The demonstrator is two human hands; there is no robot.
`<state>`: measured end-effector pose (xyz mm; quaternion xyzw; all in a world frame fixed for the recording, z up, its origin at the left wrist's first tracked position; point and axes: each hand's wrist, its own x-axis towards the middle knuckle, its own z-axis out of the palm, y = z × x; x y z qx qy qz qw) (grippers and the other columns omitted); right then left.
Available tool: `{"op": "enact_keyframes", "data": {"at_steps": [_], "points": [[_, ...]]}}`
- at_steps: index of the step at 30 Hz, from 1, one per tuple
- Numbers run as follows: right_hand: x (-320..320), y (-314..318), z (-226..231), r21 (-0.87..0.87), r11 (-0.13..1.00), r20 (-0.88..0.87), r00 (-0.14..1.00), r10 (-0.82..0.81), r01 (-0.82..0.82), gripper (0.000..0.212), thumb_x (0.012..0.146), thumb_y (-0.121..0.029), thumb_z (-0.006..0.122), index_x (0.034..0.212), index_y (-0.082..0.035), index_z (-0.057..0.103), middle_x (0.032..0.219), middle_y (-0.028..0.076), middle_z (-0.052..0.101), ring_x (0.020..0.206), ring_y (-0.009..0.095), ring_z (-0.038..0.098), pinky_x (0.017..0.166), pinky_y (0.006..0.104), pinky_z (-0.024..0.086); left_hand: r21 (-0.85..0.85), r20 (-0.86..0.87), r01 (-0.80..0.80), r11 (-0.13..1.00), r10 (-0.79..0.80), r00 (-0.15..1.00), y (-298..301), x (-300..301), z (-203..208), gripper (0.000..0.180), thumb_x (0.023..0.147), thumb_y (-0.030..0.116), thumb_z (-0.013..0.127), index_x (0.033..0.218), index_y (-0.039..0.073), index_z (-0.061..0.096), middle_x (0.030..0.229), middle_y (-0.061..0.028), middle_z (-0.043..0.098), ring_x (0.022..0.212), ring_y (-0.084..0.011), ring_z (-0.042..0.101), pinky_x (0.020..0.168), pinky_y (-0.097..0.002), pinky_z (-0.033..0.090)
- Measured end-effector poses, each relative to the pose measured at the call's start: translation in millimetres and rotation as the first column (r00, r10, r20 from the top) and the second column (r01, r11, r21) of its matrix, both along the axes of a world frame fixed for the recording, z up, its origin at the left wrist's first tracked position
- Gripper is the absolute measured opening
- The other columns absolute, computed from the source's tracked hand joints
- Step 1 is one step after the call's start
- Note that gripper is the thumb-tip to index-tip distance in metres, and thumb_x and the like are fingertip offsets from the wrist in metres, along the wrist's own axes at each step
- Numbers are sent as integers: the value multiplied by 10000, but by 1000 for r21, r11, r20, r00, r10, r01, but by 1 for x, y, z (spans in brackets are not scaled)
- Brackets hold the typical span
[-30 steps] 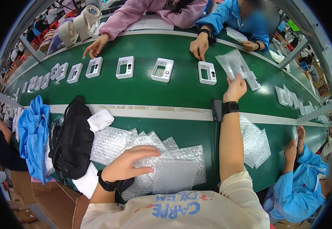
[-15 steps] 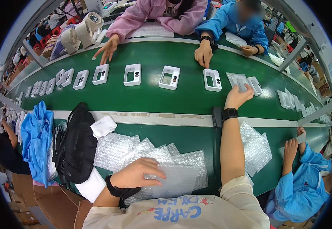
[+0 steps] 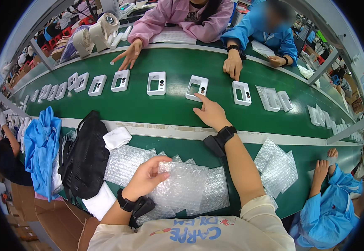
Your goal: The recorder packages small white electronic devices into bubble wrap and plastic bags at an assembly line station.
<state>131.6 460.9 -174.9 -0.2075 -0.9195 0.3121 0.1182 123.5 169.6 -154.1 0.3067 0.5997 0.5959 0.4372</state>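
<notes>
My left hand (image 3: 147,179) pinches a clear bubble-wrap bag (image 3: 182,184) by its left side, above a spread of similar bags (image 3: 127,164). My right hand (image 3: 212,113) reaches over the green belt (image 3: 119,109). Its index finger touches the lower edge of a white plastic housing (image 3: 203,85) with a rectangular opening and small dark round parts; the thumb stands apart. To the right are another white housing (image 3: 248,93), a bubble-wrap bag (image 3: 268,98) lying flat, and a white housing (image 3: 288,101) against that bag. Whether that bag holds anything I cannot tell.
More white housings (image 3: 156,83) line the belt to the left. A black mesh bag (image 3: 85,159), blue cloth (image 3: 43,146) and white cloth (image 3: 117,138) lie at left. Bubble-wrap bags (image 3: 279,165) lie at right. Across the belt, co-workers' hands (image 3: 233,63) reach in.
My right hand has left the bubble-wrap bag at the right and swung left to a white housing. My left hand has raised the edge of a bag. The housings appear shifted slightly right.
</notes>
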Motion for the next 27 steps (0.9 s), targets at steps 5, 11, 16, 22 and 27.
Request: {"op": "enact_keyframes", "data": {"at_steps": [5,11,16,22,27], "points": [[-2,2,-4,96,993,22,997,-69,67,353,781,-286,553,1098,-139,503,643,82,570,594,265,553,547,333,428,35,105,-90,995,86,991,-1,-1,-3,297,786,-68,532,1031,52,413,885,8,482,739,-48,485,634,-183,404],[2,25,-23,-59,982,-199,962,-190,181,299,748,-213,590,1009,-87,516,569,74,530,559,222,559,523,325,428,76,115,-216,973,207,972,-1,0,1,236,799,18,566,931,94,387,802,28,453,668,-37,451,586,-172,386],[9,39,-27,-145,931,-316,876,-365,336,251,682,-98,609,893,-26,493,588,94,530,553,216,571,514,327,446,163,110,-363,917,349,931,-2,-4,2,211,819,10,542,907,87,365,772,18,442,637,-53,456,565,-194,406],[7,51,-31,-208,877,-339,809,-480,433,268,683,-52,603,910,13,477,677,95,548,417,158,515,384,267,426,246,61,-515,821,517,854,-3,-21,3,168,838,36,521,846,95,363,716,-1,474,635,-70,478,568,-209,413],[14,45,-13,-581,735,-181,826,-534,349,255,741,-66,563,956,39,476,698,88,549,441,138,517,397,245,425,222,122,-570,791,558,821,-5,-30,2,166,837,34,519,837,97,365,736,-1,486,637,-66,483,572,-205,411]]}}
